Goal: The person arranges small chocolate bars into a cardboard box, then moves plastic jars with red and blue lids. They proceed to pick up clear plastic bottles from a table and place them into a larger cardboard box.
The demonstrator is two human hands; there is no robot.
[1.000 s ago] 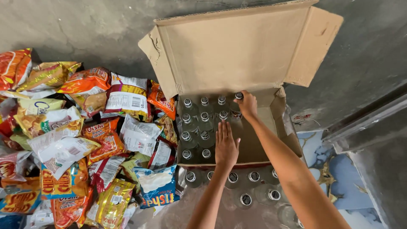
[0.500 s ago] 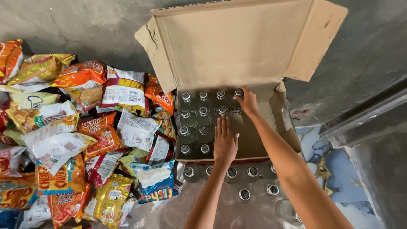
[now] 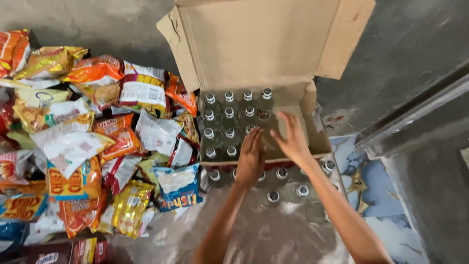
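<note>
A rough grey concrete floor [image 3: 420, 44] carries a heap of snack bags [image 3: 97, 146] at its left side. An open cardboard box [image 3: 264, 44] holds rows of capped glass bottles [image 3: 229, 117]; more bottles [image 3: 283, 188] stand in clear wrap at its near edge. The left hand [image 3: 250, 159], fingers together, rests on the box's bottles; the right hand [image 3: 293, 137], fingers spread, hovers over the box's bare right part.

Left hand [image 3: 250, 159], right hand [image 3: 292, 138] outstretched, open

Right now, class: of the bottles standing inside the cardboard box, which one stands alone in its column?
The bottle in the back row's right corner of the cardboard box. No bottle shows in front of it; the other columns hold several.
</note>
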